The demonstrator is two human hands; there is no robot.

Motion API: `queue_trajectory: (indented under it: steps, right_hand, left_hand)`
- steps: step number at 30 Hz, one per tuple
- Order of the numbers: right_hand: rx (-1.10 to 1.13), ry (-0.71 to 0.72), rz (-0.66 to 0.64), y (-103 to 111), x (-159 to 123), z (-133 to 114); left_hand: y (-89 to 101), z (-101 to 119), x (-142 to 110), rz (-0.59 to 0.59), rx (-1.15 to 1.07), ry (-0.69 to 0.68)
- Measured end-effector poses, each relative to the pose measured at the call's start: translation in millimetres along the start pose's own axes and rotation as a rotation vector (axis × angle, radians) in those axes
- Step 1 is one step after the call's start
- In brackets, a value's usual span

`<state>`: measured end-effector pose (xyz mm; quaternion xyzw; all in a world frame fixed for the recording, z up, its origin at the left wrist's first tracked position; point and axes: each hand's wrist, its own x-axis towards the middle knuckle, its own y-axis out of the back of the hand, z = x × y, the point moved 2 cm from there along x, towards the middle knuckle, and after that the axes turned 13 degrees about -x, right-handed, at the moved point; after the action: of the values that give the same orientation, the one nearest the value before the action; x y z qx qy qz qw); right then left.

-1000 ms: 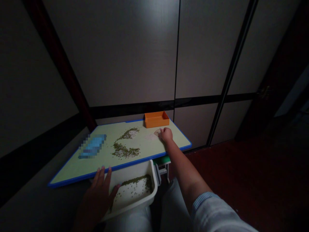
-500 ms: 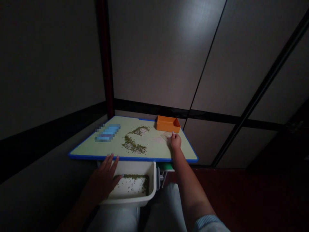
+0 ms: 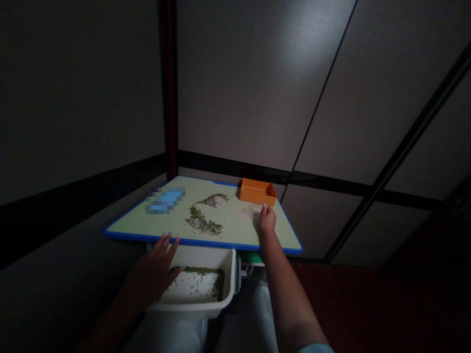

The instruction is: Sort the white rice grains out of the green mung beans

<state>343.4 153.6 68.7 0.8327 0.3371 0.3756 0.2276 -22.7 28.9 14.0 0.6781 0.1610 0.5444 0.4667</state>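
My left hand (image 3: 152, 269) is open, with its fingers spread at the near blue edge of the tabletop (image 3: 235, 230). It lies over the left part of a white plastic tub (image 3: 228, 287), which has small green beans or grains along its walls. On the tabletop, similar green grains (image 3: 203, 223) lie scattered in a curved band. My right hand (image 3: 268, 217) is closed near the right side of the tabletop. A faint, see-through thing (image 3: 254, 210) shows at its fingertips, too unclear to name. Just beyond that hand stands an orange open box (image 3: 257, 192).
A blurred blue patch (image 3: 165, 200) lies at the tabletop's left. Panelled walls (image 3: 235, 88) rise close behind and to the left. The tub is below the tabletop's near edge, above my legs. A dark red floor (image 3: 342, 304) shows at right.
The view has shifted slightly. My right hand stays closed near the orange box, and the faint see-through thing has changed shape a little. My left hand has barely moved.
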Motion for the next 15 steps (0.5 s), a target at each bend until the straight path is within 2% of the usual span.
queue_trajectory:
  steps: [9,15]
  right_hand:
    - [-0.073,0.006,0.001,5.7,-4.4,-5.4]
    - [-0.071,0.071,-0.024,7.5,-8.6,-9.7]
  left_hand:
    - [0.8,-1.9,-1.5,0.031,-0.029,-0.018]
    - [1.2,0.0,-1.5,0.021,-0.041,0.000]
